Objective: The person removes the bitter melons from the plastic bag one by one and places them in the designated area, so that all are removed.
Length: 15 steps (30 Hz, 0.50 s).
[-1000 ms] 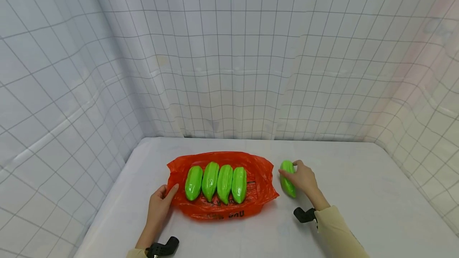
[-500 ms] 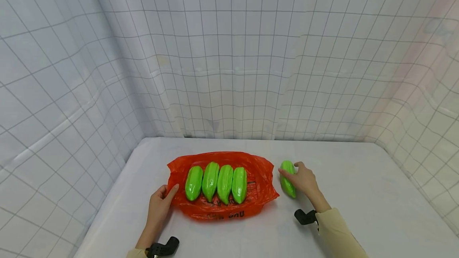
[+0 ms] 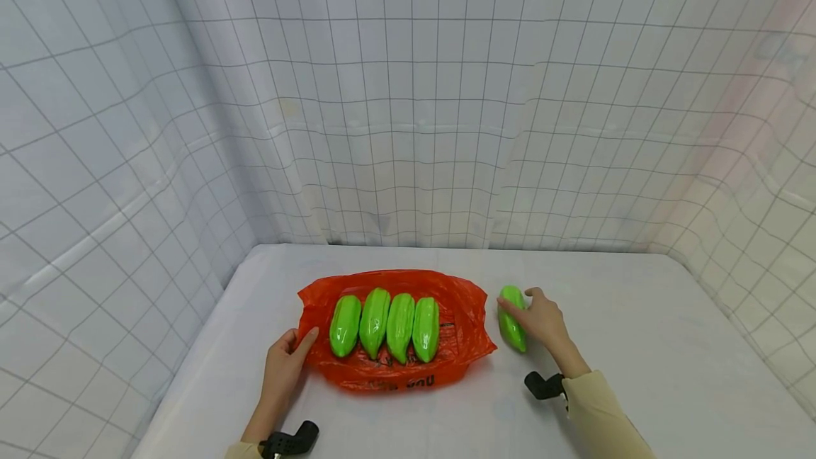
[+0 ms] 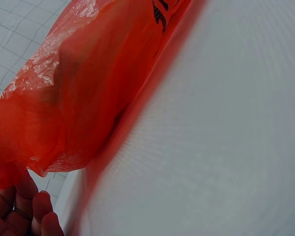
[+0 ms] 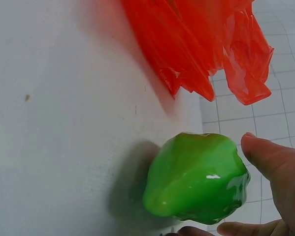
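My left hand (image 3: 283, 367) pinches the left edge of a crinkled red plastic bag (image 3: 357, 374) with black print on its near side. Several glossy green ridged fruits (image 3: 375, 323) lie side by side on the spread bag, tips toward me. One more green fruit (image 3: 513, 328) lies on the table just right of the bag. Over it is my right hand (image 3: 542, 321), thumb to its left and fingers to its right. In the right wrist view a narrow gap shows between the thumb (image 5: 265, 155) and that fruit. The left wrist view shows the bag edge standing up.
A white table (image 3: 446, 423) carries everything. White grid-patterned curtains (image 3: 408, 126) hang behind it and on both sides. Each wrist wears a black camera (image 3: 545, 384) on a strap. In the right wrist view, loose bag corners stick out toward the fruit.
My right thumb and wrist have shifted very slightly to the right. The left hand, the bag and the fruits stay in place.
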Motion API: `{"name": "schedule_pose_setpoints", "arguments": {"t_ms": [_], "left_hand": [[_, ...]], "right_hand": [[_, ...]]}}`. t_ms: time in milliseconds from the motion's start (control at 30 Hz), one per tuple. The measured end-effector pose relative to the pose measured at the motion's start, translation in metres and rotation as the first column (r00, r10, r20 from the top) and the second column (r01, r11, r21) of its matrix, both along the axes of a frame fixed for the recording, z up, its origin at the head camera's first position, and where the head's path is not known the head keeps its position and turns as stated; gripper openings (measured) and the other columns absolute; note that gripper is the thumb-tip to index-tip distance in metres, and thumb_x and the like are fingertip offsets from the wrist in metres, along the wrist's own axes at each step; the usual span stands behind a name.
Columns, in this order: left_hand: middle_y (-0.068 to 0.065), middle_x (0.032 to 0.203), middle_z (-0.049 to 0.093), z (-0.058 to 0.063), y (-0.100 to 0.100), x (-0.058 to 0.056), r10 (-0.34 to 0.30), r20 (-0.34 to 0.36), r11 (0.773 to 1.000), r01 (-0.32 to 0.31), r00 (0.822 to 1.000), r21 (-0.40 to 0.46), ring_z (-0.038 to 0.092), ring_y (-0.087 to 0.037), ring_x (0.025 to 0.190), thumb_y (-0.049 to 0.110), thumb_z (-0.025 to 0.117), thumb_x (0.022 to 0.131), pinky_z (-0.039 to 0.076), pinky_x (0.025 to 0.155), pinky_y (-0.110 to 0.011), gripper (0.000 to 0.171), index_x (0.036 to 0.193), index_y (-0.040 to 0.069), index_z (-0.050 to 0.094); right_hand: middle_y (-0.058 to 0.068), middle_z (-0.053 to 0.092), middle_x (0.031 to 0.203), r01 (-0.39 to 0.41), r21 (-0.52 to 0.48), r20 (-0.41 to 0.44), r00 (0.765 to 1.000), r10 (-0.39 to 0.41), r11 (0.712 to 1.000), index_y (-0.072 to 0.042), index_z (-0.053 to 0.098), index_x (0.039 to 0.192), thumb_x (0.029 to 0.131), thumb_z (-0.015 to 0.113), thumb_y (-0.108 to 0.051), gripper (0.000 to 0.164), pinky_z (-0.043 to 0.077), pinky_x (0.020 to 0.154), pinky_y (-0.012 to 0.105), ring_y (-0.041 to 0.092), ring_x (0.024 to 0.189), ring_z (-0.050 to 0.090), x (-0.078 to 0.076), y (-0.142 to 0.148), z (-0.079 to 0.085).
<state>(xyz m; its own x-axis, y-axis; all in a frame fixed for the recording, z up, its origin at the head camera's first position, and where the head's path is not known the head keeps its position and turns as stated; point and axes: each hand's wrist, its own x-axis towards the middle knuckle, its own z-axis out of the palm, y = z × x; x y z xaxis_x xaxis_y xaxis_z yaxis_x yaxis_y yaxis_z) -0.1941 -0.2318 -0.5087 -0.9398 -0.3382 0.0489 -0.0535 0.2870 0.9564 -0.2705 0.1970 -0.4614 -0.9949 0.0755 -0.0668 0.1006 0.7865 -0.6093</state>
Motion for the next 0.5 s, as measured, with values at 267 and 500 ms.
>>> {"name": "schedule_pose_setpoints", "arguments": {"t_ms": [267, 500], "left_hand": [[-0.007, 0.074, 0.052, -0.0010, -0.0004, -0.0010, 0.009, -0.002, 1.000, -0.009, 1.000, 0.001, 0.046, -0.016, 0.070, 0.039, 0.062, 0.092, 0.039, 0.057, -0.021, 0.040, 0.096, -0.001, 0.058], [-0.008, 0.075, 0.052, -0.0007, -0.0004, -0.0008, 0.006, -0.009, 1.000, -0.006, 1.000, -0.003, 0.046, -0.016, 0.070, 0.038, 0.062, 0.092, 0.040, 0.057, -0.021, 0.039, 0.096, -0.001, 0.058]], "right_hand": [[0.034, 0.057, 0.108, -0.004, 0.006, -0.024, 1.000, 0.004, 1.000, 0.015, 0.041, 0.127, 0.088, 0.058, -0.052, 0.079, 0.049, 0.075, 0.050, 0.041, 0.094, 0.058, 0.0000, 0.0011, 0.0013], [0.030, 0.057, 0.105, -0.005, 0.013, -0.096, 0.995, 0.006, 1.000, 0.015, 0.045, 0.124, 0.089, 0.059, -0.048, 0.074, 0.049, 0.075, 0.050, 0.039, 0.092, 0.057, -0.0012, 0.0008, 0.0009]]}}
